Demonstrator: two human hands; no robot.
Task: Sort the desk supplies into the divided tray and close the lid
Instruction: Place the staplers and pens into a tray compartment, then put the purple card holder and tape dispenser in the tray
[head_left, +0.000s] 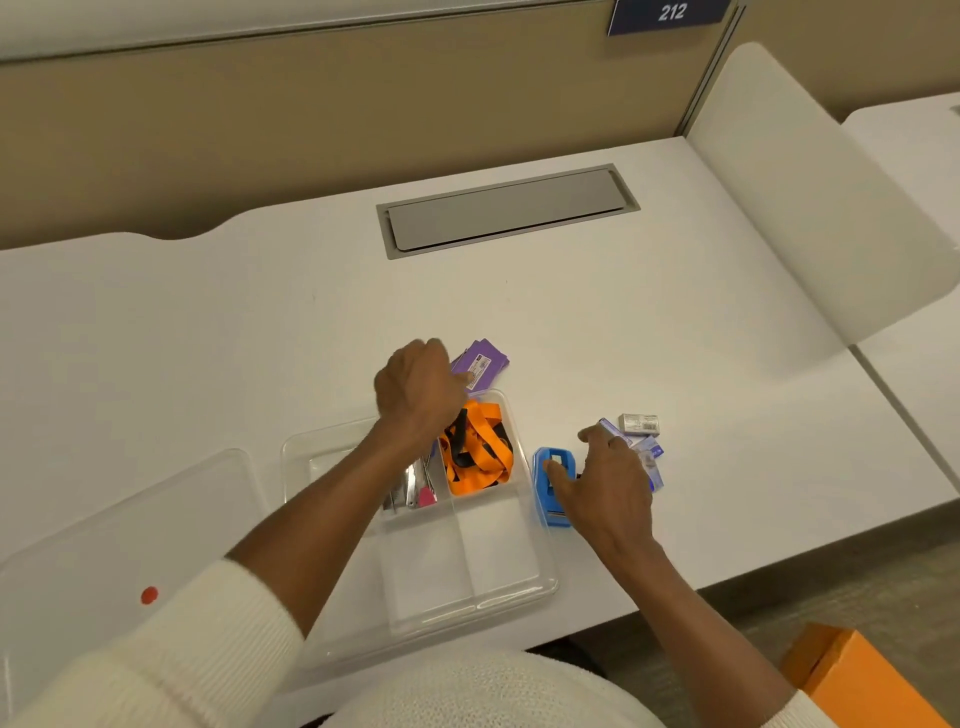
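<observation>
A clear divided tray (519, 587) sits on the white desk in front of me. Its far right compartment holds an orange and black lanyard (480, 449); a middle compartment holds metal tools with a pink tip (418, 491). My left hand (418, 389) reaches over the tray's far edge and its fingers touch purple packets (485, 361) lying just behind the tray. My right hand (605, 486) rests on a blue hole punch (550, 486) right of the tray, thumb on it, and grips small blue-white staple boxes (649, 457).
The clear lid (104, 551) with a red dot lies left of the tray. A grey staple box (640, 424) lies right of my right hand. A grey cable hatch (506, 210) is set in the desk's back. An orange box (857, 675) stands on the floor at right.
</observation>
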